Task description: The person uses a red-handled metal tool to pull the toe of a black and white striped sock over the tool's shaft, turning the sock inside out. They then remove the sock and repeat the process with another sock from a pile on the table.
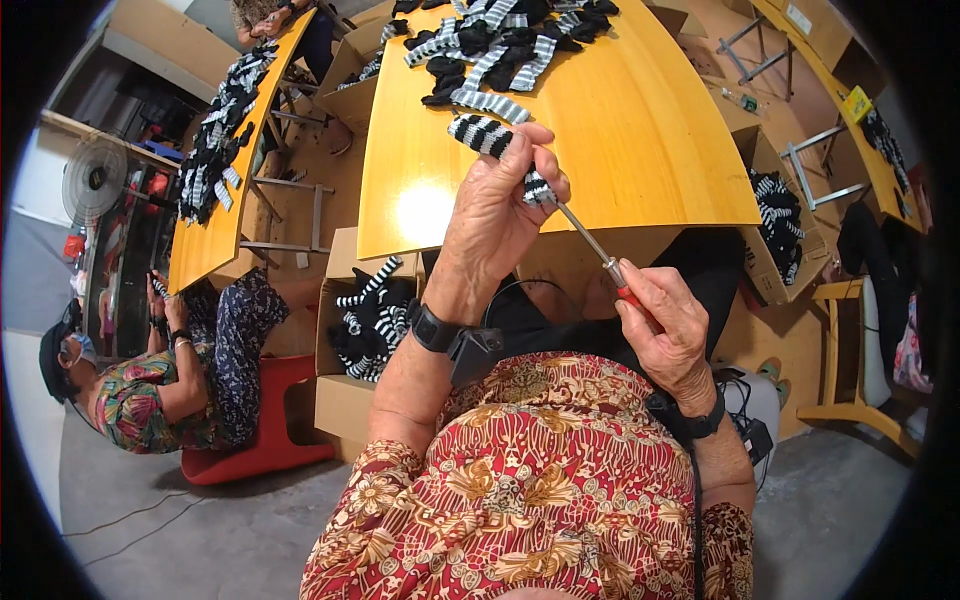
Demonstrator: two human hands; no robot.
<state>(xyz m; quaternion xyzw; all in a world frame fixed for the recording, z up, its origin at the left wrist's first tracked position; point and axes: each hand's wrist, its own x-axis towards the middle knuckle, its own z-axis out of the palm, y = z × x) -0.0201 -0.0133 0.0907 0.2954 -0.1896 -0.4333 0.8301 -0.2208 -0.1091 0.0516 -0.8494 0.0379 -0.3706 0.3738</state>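
Over the near edge of the yellow table, my left hand [505,180] is closed round a black-and-white striped knitted piece [482,134], whose ends stick out on both sides of the fingers. My right hand [662,325] grips the red handle of a thin metal tool [588,234] that looks like a screwdriver. Its shaft points up and left, and the tip is hidden in the lower end of the striped piece. Farther off on the table lies a heap of grey-striped and black knitted pieces [490,45], one grey-striped piece close to my left hand.
A cardboard box [340,405] of striped pieces stands left of my lap, another box [768,285] to the right. At a second table [190,270] on the left, a person sits on a red stool [255,450]. A wooden chair [850,405] is at the right.
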